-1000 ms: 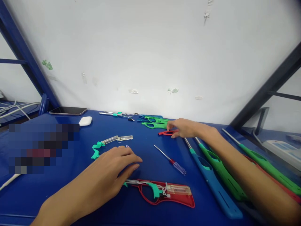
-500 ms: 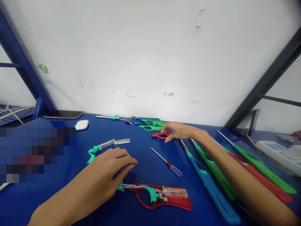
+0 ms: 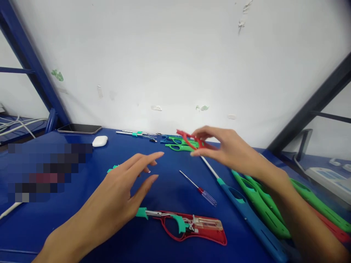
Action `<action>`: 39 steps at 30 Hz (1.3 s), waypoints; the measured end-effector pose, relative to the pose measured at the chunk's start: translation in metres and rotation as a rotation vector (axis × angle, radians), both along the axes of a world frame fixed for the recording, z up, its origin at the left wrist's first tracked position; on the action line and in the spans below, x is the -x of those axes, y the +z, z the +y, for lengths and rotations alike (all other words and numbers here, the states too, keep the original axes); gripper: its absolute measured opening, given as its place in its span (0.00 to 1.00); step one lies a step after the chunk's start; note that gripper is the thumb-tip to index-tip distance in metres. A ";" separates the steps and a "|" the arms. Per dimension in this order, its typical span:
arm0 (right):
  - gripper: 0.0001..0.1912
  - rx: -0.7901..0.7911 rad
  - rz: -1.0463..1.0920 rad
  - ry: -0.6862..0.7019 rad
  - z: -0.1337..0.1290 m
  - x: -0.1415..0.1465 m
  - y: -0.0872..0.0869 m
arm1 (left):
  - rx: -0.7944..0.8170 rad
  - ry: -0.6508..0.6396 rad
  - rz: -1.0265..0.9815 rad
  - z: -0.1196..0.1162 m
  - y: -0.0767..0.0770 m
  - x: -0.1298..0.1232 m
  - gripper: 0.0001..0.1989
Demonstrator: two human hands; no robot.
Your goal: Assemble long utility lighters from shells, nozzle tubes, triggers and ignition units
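Raised above the back of the table, my right hand [image 3: 219, 144] grips a red lighter casing half [image 3: 190, 140] between thumb and fingers. My left hand [image 3: 131, 179] hovers over the table with thumb and fingers apart, holding nothing. Below it lies an opened gas lighter [image 3: 197, 230]: a red half-shell with a clear fuel tank, white wires, a teal trigger and a metal tube. The tube's far end is hidden behind my left hand. A screwdriver [image 3: 205, 195] with a clear purplish handle rests between my hands.
Whole lighters, a blue one [image 3: 252, 215] and green ones [image 3: 263, 204], line the right side. Green casing halves [image 3: 181, 147] and metal tubes [image 3: 134, 134] lie along the back wall. A phone [image 3: 79, 128] and white case [image 3: 100, 141] sit back left. Teal parts are partly hidden behind my left hand.
My right hand has lifted the red casing half off the table. My left hand's thumb and fingers have spread apart.
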State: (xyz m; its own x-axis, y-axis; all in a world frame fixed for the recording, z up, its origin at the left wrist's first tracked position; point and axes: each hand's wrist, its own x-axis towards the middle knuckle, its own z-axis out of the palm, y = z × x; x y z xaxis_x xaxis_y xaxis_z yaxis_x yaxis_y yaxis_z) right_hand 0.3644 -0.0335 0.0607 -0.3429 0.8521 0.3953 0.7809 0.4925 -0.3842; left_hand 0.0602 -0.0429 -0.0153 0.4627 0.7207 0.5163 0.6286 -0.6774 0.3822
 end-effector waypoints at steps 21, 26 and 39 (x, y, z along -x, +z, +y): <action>0.21 -0.215 -0.287 0.011 -0.107 0.026 -0.092 | 0.219 -0.320 0.225 -0.013 0.004 -0.006 0.05; 0.18 -0.198 -0.285 0.004 -0.110 0.016 -0.090 | 0.227 -0.301 0.266 -0.016 0.008 -0.008 0.06; 0.26 -0.117 -0.297 0.003 -0.109 0.023 -0.100 | 0.342 -0.243 0.334 -0.015 -0.007 -0.001 0.04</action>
